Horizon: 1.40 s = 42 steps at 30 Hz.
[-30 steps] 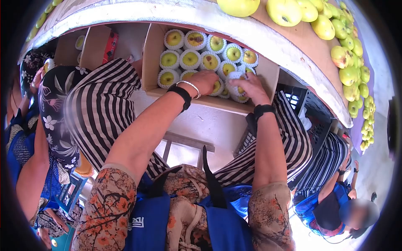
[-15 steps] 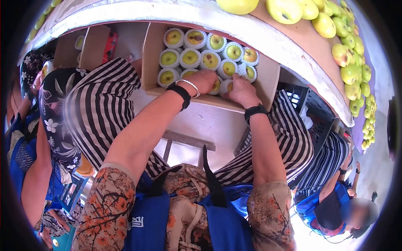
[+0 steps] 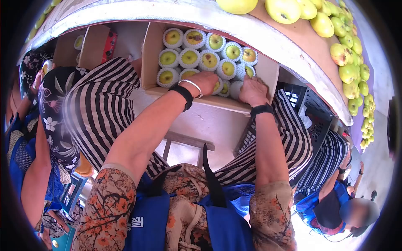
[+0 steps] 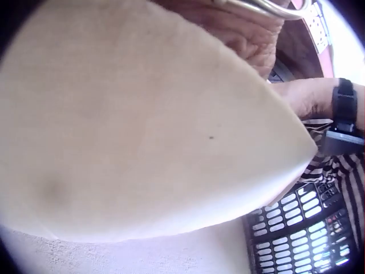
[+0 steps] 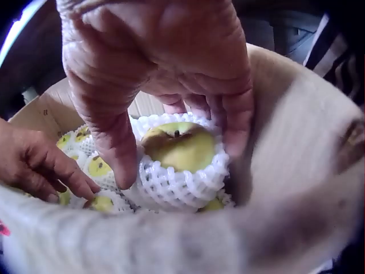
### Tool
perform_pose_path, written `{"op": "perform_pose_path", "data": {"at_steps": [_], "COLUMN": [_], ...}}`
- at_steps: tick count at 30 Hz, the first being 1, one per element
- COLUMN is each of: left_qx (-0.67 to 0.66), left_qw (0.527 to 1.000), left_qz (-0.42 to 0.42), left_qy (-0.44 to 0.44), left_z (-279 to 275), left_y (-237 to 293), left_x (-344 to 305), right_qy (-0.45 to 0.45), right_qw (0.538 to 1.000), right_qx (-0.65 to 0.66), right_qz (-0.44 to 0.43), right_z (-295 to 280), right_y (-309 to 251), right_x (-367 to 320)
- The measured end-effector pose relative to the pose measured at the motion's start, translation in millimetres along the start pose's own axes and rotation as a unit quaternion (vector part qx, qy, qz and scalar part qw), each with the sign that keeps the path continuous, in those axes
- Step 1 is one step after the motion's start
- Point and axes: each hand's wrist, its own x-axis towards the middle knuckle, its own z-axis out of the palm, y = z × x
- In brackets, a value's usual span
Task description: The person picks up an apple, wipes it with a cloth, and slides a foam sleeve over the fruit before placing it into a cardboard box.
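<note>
A cardboard box [image 3: 264,71] holds rows of yellow-green apples [image 3: 189,57] in white foam nets. At its near right corner my right hand [image 3: 254,91] grips one netted apple [image 5: 182,151], thumb on one side and fingers round the other. That apple sits stem up beside the box wall in the right wrist view. My left hand [image 3: 203,82] rests over the near row, its fingertips on a netted apple [image 5: 102,204]. Box cardboard [image 4: 142,131] hides the left fingers in the left wrist view.
Loose apples [image 3: 284,10] lie on the curved table above the box. A black plastic crate [image 3: 312,106] stands at the right, and another box [image 3: 94,46] at the left. People sit on both sides. A wooden bar [image 3: 190,140] is below the box.
My right hand has brought a foam-netted apple down into the near row, then shifted right to the box's corner. The left hand has stayed nearly in place over the near row.
</note>
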Motion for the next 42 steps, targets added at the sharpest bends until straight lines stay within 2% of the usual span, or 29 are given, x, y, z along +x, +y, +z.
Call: {"op": "perform_pose_path", "data": {"at_steps": [3,6,9,14,17,26,32,34,37,42], "left_qx": [-0.018,-0.04,-0.042,-0.052,-0.055,-0.035,-0.042,-0.039,-0.025,-0.004], "left_qw": [1.0,0.999,0.999,0.998,0.998,0.999,0.998,0.998,0.999,0.999], "left_qz": [-0.007,-0.015,-0.009,-0.005,-0.017,-0.033,-0.044,-0.044,-0.038,-0.035], "left_qy": [0.003,0.017,0.023,0.035,0.029,-0.007,-0.007,0.0,0.012,0.027], "left_z": [4.1,5.8,10.2,15.2,13.8,11.0,7.5,9.4,12.0,-0.7], "left_y": [-6.9,-7.4,-10.3,-14.1,-13.8,-5.3,-0.8,-2.1,0.3,22.1], "left_x": [3.4,3.7,5.4,12.2,11.5,9.4,4.0,4.7,5.4,-17.8], "right_qy": [-0.004,0.031,0.019,0.017,-0.002,-0.08,-0.014,0.035,-0.011,0.085], "right_qw": [0.999,0.999,0.998,1.0,1.0,0.996,0.999,0.998,0.997,0.988], "right_qx": [0.01,0.007,-0.043,-0.011,0.019,-0.002,0.029,0.046,0.079,0.109], "right_qz": [0.038,0.041,0.029,-0.001,0.006,0.028,0.012,0.005,-0.004,-0.074], "right_z": [9.4,11.2,-4.5,3.1,-5.1,-23.3,-17.8,-29.8,-75.1,-110.4], "right_y": [-6.7,-9.4,-13.1,-0.2,-5.0,-13.6,-4.0,-3.9,-1.1,31.7], "right_x": [3.3,-2.1,-8.3,-3.6,-6.4,-12.8,-5.9,-7.7,-17.0,-68.4]}}
